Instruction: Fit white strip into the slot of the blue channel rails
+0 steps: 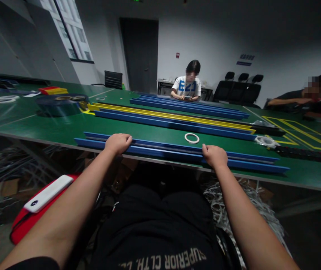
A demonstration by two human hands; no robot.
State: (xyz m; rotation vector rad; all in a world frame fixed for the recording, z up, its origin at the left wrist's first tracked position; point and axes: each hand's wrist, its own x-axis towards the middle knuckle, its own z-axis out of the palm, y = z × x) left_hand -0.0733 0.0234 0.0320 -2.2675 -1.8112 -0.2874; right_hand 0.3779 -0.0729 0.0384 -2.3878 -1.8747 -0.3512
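Note:
A long blue channel-shaped strip (163,150) lies along the near edge of the green table (154,132), with raised sides and a darker groove down its middle. My left hand (118,143) is closed round it left of centre, fingers curled over the far side. Toward its right part, my right hand (215,155) grips the same strip, thumb up on top. Just beyond the strip, between my hands, lies a white ring-shaped roll of tape (191,138), touched by neither hand.
Behind lie yellow strips (160,114) and more blue strips (188,106). A large dark roll (60,105) sits at left. Across the table a person (187,86) holds a phone; another person (303,95) is at right. White scraps (233,210) heap below the table.

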